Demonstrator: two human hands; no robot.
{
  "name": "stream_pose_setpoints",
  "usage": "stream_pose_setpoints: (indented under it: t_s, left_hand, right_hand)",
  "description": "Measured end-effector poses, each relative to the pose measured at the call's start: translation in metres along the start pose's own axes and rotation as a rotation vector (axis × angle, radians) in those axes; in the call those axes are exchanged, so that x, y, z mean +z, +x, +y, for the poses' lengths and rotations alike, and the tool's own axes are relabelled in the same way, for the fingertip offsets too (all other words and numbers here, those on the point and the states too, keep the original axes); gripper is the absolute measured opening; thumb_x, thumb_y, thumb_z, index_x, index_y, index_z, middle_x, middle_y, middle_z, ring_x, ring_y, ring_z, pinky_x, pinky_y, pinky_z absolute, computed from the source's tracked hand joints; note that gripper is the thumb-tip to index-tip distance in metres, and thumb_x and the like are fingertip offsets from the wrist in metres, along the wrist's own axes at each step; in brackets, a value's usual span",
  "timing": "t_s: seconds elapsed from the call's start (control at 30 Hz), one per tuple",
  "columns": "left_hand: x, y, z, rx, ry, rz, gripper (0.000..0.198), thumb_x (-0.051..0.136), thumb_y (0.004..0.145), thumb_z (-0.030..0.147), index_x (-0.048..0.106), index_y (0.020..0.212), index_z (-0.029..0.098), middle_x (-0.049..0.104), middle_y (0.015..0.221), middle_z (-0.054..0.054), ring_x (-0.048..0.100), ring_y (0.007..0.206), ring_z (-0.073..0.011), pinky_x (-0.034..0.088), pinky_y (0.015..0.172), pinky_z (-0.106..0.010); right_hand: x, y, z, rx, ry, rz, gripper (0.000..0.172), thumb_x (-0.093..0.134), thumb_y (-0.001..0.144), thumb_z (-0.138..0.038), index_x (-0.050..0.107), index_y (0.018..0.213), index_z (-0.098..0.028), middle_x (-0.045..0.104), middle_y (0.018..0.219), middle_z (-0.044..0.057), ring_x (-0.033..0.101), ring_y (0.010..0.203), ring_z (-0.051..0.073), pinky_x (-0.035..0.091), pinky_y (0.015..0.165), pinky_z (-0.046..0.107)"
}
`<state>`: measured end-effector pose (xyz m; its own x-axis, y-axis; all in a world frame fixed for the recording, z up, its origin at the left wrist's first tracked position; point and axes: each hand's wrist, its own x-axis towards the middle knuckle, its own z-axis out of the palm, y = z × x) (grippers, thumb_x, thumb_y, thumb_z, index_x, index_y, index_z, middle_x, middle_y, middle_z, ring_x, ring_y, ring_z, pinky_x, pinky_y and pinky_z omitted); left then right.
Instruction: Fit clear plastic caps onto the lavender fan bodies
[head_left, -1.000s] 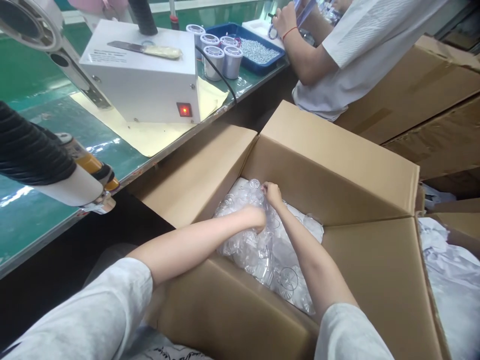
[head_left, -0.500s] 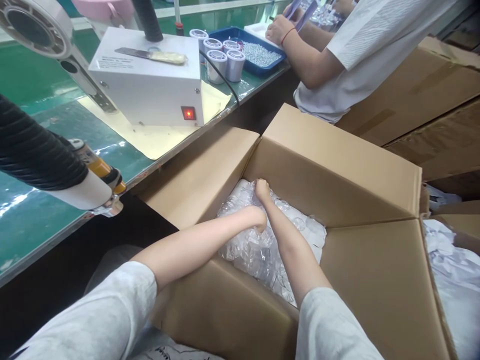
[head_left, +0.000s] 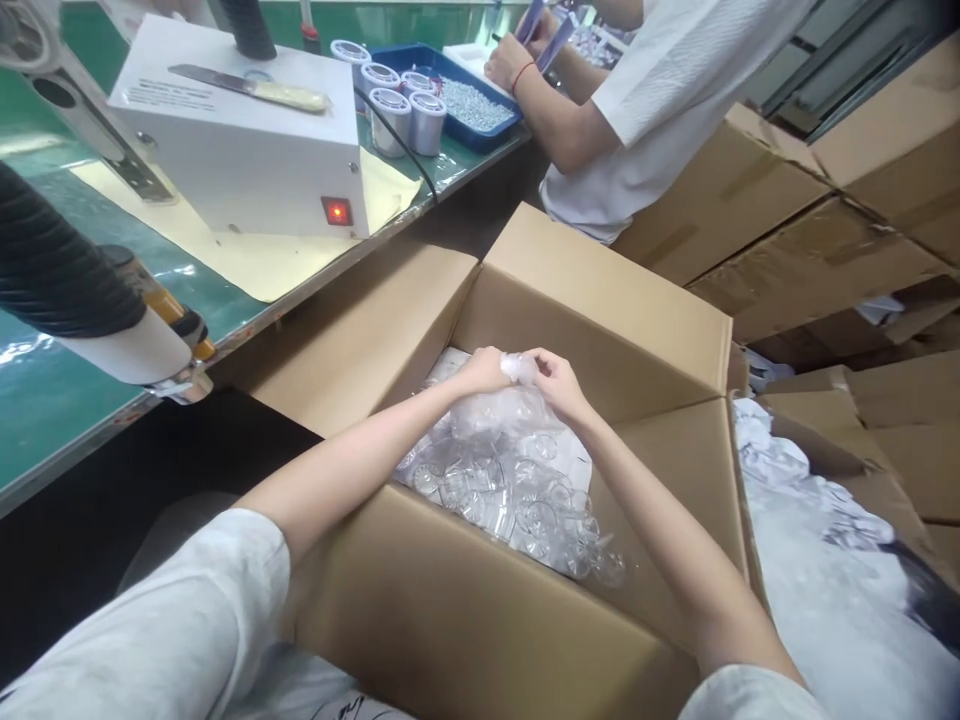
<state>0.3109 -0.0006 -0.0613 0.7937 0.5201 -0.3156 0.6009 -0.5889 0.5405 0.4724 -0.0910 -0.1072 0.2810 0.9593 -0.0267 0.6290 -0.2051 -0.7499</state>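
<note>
Inside an open cardboard box (head_left: 465,600), my left hand (head_left: 484,370) is closed around the bunched top of a clear plastic bag (head_left: 504,408). My right hand (head_left: 559,382), on the other side of that bunch, pinches the film with its fingertips. Under and in front of both hands lie several clear, rounded plastic pieces (head_left: 480,490); the bag's film covers some of them. Part of the bag is hidden by my hands.
On the green bench at left stand a white machine (head_left: 240,150) with a knife (head_left: 251,90) on top, lidded cups (head_left: 390,122) and a blue tray (head_left: 480,140). A black hose (head_left: 60,260) juts in. A co-worker (head_left: 630,120) stands ahead. Cartons (head_left: 817,260) are stacked right.
My hands were deep in the box among the clear pieces. They have come up and together, raising the bunched bag top between them. The view has turned slightly right.
</note>
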Motion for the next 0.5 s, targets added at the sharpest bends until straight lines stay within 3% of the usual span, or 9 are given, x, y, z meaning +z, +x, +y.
stream_pose_setpoints:
  t_s: [0.07, 0.13, 0.23, 0.3, 0.4, 0.5]
  left_hand:
    - [0.002, -0.001, -0.001, -0.016, -0.002, 0.027, 0.031, 0.055, 0.091, 0.039, 0.069, 0.103, 0.015, 0.071, 0.103, -0.008, 0.065, 0.102, -0.0233, 0.051, 0.089, -0.033]
    - [0.004, -0.002, -0.004, -0.060, 0.003, 0.049, 0.031, 0.057, 0.090, 0.038, 0.065, 0.106, 0.012, 0.069, 0.107, -0.010, 0.064, 0.102, -0.0221, 0.051, 0.090, -0.040]
    - [0.005, -0.002, -0.009, -0.115, -0.017, 0.065, 0.030, 0.059, 0.090, 0.036, 0.063, 0.107, 0.012, 0.066, 0.111, -0.009, 0.063, 0.102, -0.0208, 0.052, 0.090, -0.043]
    - [0.003, -0.002, -0.012, -0.124, -0.057, 0.077, 0.028, 0.061, 0.088, 0.035, 0.063, 0.106, 0.013, 0.066, 0.111, -0.009, 0.063, 0.104, -0.0211, 0.051, 0.091, -0.042]
    - [-0.002, -0.005, -0.015, -0.110, -0.151, 0.089, 0.022, 0.070, 0.079, 0.029, 0.068, 0.089, 0.011, 0.070, 0.101, -0.013, 0.065, 0.100, -0.0259, 0.051, 0.088, -0.041]
    - [-0.009, -0.013, -0.013, -0.042, -0.302, 0.099, 0.012, 0.073, 0.067, 0.020, 0.068, 0.074, 0.011, 0.072, 0.087, -0.012, 0.067, 0.094, -0.0294, 0.050, 0.084, -0.037]
  right_hand:
    - [-0.011, -0.022, 0.003, 0.040, 0.022, -0.002, 0.030, 0.042, 0.094, -0.039, 0.059, 0.112, -0.021, 0.066, 0.104, 0.006, 0.065, 0.089, 0.018, 0.051, 0.076, 0.029]
    - [-0.013, -0.053, 0.011, 0.089, 0.010, -0.049, 0.027, 0.053, 0.089, -0.041, 0.062, 0.103, -0.020, 0.067, 0.101, 0.007, 0.065, 0.081, 0.018, 0.052, 0.071, 0.030]
    - [0.001, -0.106, 0.022, 0.137, -0.030, -0.150, 0.024, 0.074, 0.076, -0.036, 0.066, 0.089, -0.017, 0.067, 0.093, 0.005, 0.063, 0.074, 0.016, 0.052, 0.070, 0.031]
    - [0.013, -0.133, 0.024, 0.148, -0.032, -0.179, 0.020, 0.072, 0.081, -0.034, 0.065, 0.082, -0.016, 0.066, 0.085, 0.002, 0.061, 0.073, 0.014, 0.052, 0.071, 0.032]
    - [0.013, -0.145, 0.017, 0.141, 0.035, -0.162, 0.027, 0.065, 0.088, -0.035, 0.060, 0.071, -0.015, 0.061, 0.068, -0.002, 0.058, 0.063, 0.012, 0.051, 0.067, 0.029]
    - [-0.016, -0.131, -0.005, 0.106, 0.155, -0.002, 0.028, 0.063, 0.087, -0.040, 0.060, 0.073, -0.016, 0.061, 0.066, -0.002, 0.059, 0.061, 0.013, 0.051, 0.065, 0.030]
